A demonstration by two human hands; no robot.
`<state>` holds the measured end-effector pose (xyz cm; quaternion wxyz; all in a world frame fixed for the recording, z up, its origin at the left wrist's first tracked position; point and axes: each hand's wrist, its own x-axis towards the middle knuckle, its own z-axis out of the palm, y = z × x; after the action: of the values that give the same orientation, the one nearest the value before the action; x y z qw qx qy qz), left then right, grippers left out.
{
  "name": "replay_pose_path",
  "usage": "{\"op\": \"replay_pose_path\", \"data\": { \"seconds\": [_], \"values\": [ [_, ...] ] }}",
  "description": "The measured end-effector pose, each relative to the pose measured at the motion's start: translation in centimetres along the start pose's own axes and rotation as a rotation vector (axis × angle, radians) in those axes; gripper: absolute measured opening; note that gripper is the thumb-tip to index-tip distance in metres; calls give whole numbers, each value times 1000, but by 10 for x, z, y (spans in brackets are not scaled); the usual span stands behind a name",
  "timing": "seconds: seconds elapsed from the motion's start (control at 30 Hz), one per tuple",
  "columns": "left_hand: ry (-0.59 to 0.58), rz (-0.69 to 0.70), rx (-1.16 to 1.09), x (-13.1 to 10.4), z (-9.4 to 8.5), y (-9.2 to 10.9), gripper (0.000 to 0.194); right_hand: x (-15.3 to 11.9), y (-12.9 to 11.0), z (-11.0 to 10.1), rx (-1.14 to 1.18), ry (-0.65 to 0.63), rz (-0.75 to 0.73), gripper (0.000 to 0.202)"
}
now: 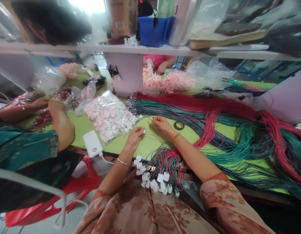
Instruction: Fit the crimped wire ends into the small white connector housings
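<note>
Pinched in my left hand (136,136) is a small white connector (144,131), with thin dark wires running from it to the right. My right hand (162,125) has its fingers closed on a thin dark wire (149,123), just right of and above the left one. A black tape roll (179,125) lies beside my right wrist. Left of my hands is a clear bag of white connectors (110,115). Below them, a bunch of red, green and black wires with white connectors (162,182) hangs over the table edge.
Long bundles of red wires (204,103) and green wires (240,143) cover the right side. A white power bank (92,144) sits at the front edge. Another person's arms (61,123) work at left. A shelf (97,48) crosses above, with a blue bin (155,31).
</note>
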<state>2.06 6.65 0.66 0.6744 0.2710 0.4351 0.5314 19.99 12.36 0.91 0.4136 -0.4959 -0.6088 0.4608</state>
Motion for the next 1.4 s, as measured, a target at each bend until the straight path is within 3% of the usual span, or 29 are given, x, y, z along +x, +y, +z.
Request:
{"op": "replay_pose_path", "data": {
  "seconds": [0.17, 0.27, 0.4, 0.63, 1.17, 1.3, 1.4],
  "values": [
    [-38, 21, -61, -3, 9, 3, 21, -25, -22, 6, 82, -99, -51, 29],
    [-50, 12, -75, -3, 10, 4, 21, -33, -28, 10, 139, -56, -61, 35],
    [-64, 13, -87, -4, 10, 7, 18, -36, -31, 12, 120, -25, -88, 27],
    [-85, 0, -112, -5, 10, 10, 18, -39, -33, 11, -14, 4, -96, 22],
    [-77, 8, -100, -3, 8, 8, 20, -43, -29, 15, -69, -135, -27, 19],
    [-62, 31, -34, -4, 9, 2, 21, -42, -26, 19, -98, -131, -83, 20],
    [-27, 61, 19, -3, 8, -1, 21, -39, -25, 21, -289, -113, -180, 21]
  ]
}}
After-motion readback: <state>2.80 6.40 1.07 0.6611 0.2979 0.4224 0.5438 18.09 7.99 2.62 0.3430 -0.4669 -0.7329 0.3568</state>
